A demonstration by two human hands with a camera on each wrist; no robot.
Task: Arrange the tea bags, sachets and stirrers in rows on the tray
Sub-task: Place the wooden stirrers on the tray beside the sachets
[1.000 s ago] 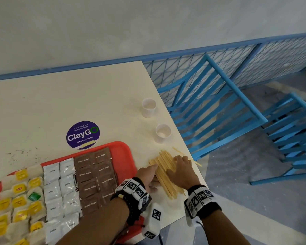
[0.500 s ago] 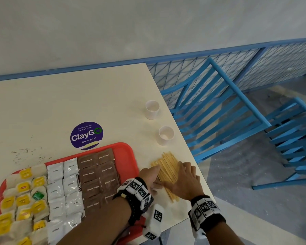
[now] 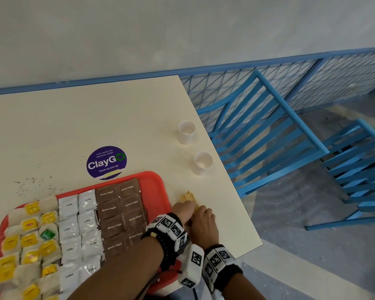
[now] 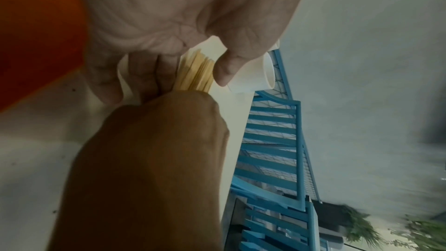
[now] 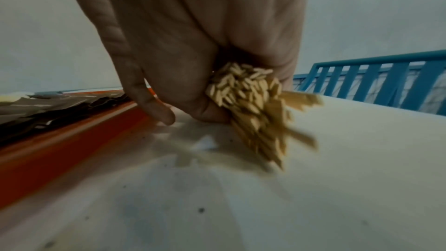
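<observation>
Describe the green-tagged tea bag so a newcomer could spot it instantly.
Start at the red tray at the table's near left. Its leftmost block holds rows of tea bags with yellow tags. Among them, beside the white coffee sachets, lies the green-tagged tea bag, the only one with a green tag.

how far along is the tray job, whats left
Mostly done: tea bags, coffee sachets and brown sugar sachets lie in rows on the red tray. In hand: left hand and right hand grip the stirrers beside it. Left: laying them on it.
</observation>
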